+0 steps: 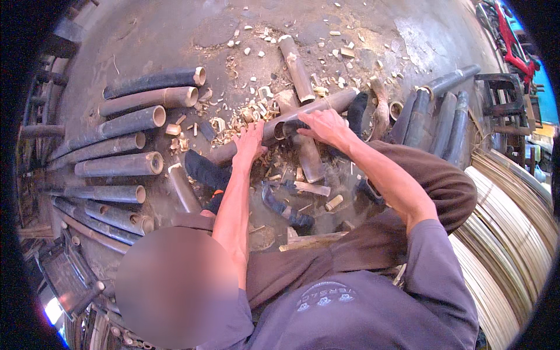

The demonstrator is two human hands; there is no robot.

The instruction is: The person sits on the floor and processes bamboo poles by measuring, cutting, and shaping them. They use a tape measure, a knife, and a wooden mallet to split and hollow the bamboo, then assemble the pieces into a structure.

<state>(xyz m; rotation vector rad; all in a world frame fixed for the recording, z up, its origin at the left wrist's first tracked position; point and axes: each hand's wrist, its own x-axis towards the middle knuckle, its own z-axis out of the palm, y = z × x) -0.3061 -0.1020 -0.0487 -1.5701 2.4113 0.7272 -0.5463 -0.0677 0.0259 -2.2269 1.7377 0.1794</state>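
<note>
A brown bamboo pole [315, 107] lies slantwise in front of me, across shorter bamboo pieces. My left hand [249, 143] grips the pole at its left part, fingers over the top and thumb on the near side. A dark opening shows in the pole between my hands. My right hand [325, 126] is closed just right of that opening, against the pole's near side. A dark shape [289, 129] sticks out from it toward the opening; what it is cannot be made out. Beneath the pole, a short bamboo piece [309, 157] points toward me.
Several bamboo tubes [119, 143] lie side by side at the left, more dark tubes [446, 122] at the right. Pale chips [256, 116] litter the floor. A curved dark tool [283, 209] lies near my legs. A bundle of pale strips [501, 227] stands at the right.
</note>
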